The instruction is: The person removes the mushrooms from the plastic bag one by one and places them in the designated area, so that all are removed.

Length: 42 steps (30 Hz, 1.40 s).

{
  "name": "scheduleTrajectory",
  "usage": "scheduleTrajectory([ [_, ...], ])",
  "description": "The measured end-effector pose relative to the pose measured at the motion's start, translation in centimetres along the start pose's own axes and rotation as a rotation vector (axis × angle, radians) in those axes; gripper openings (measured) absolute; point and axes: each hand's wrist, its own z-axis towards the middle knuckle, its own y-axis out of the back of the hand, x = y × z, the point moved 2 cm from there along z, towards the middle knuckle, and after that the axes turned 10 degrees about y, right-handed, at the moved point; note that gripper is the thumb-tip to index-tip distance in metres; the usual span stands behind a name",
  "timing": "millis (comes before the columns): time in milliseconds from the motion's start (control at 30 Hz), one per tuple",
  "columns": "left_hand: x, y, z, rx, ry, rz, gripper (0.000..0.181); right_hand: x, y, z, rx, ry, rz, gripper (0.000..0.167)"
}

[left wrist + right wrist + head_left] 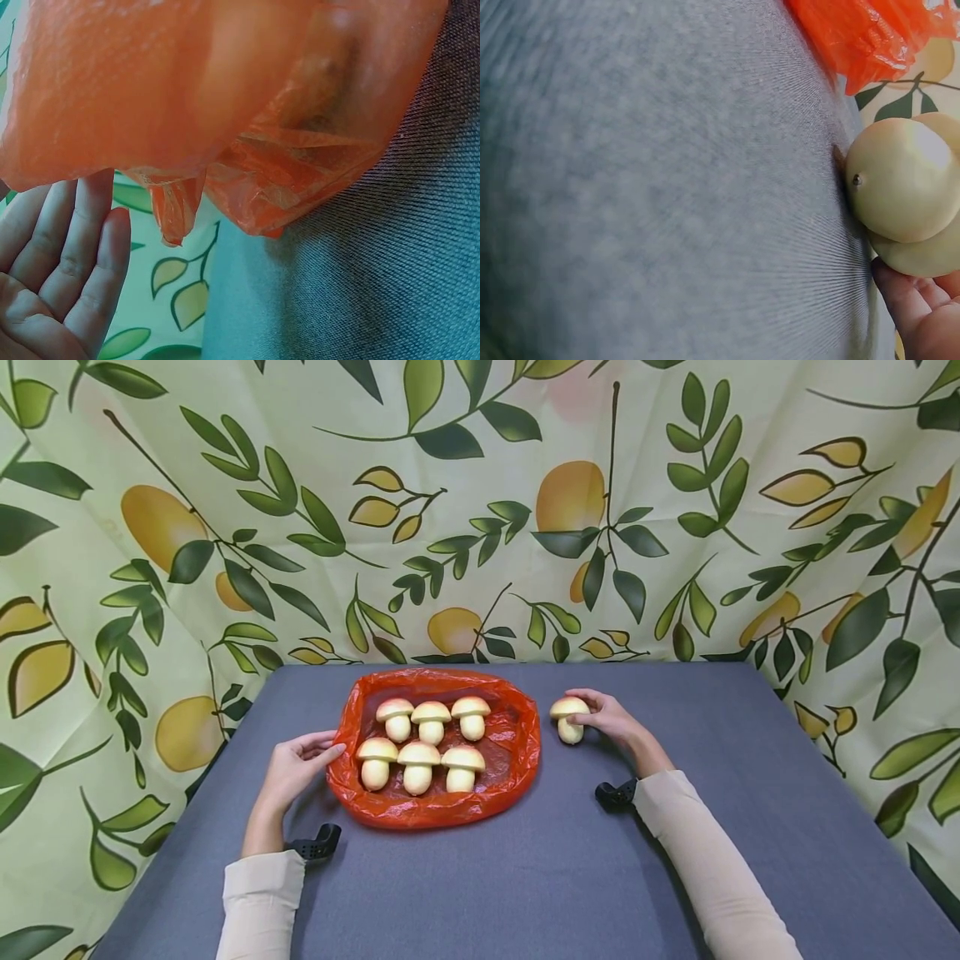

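My right hand (611, 720) had the lone mushroom (567, 710) pinched between thumb and fingers, on the grey table (487, 893) just to the right of the red plastic bag (450, 814), near its rim but apart from it. The cap pointed away from me and the pale stem toward me; whether the table bore its weight, I could not tell. My left hand (294, 767) touched the bag's left side with its fingers nearly straight and some tips hidden by the plastic; I could not tell if the thumb pinched the rim or merely rested there. I took the step in hand to be managing that one mushroom while the left hand steadied the bag, though nothing showed which way it was bound. Any move into the bag would have called for a lift over the raised right rim, the grip kept firm on the smooth cap and the left hand holding the opening wide. Inside sat six mushrooms (431, 718), three behind and three in front, all toward the left and middle. The soft rim was the main obstacle, since a dragged mushroom could fold it. A dark wrist camera (617, 796) jutted out near my right cuff, and the leafy cloth (480, 527) hung beyond the table.
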Motion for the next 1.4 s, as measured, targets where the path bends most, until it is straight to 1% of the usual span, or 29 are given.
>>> scheduleTrajectory([
  [133,-0.1,0.0,0.0,-0.003,-0.013,-0.003,0.043,0.3,0.2,0.0,-0.019,-0.007,-0.026,0.064],
  [300,-0.1,0.0,0.1,-0.005,-0.017,0.004,0.043,0.9,0.5,-0.3,-0.042,0.014,-0.003,0.064],
  [533,0.0,-0.1,0.1,-0.003,-0.019,-0.012,0.042,2.5,0.9,-1.0,-0.08,0.072,0.015,0.062],
  [633,0.0,-0.2,0.1,-0.002,-0.02,-0.012,0.042,3.0,1.0,-1.3,-0.119,0.094,0.035,0.061],
  [767,0.0,-0.1,0.1,0.001,-0.015,-0.007,0.043,3.7,0.8,-1.7,-0.165,0.131,0.044,0.058],
  [867,0.0,-0.1,0.0,0.002,-0.012,-0.006,0.044,4.3,0.4,-1.9,-0.174,0.168,0.051,0.056],
  [1033,0.0,0.0,-0.1,0.002,-0.011,-0.008,0.045,5.3,-0.4,-2.3,-0.146,0.235,0.079,0.052],
  [1133,0.0,0.0,-0.1,0.003,-0.01,-0.008,0.045,5.7,-1.0,-2.6,-0.114,0.269,0.117,0.05],
  [1233,0.0,0.1,-0.1,0.007,-0.009,-0.005,0.045,6.0,-1.7,-2.8,-0.088,0.28,0.128,0.049],
  [1400,-0.1,0.2,-0.1,0.014,-0.006,-0.006,0.046,6.6,-2.6,-3.3,-0.055,0.271,0.089,0.049],
])
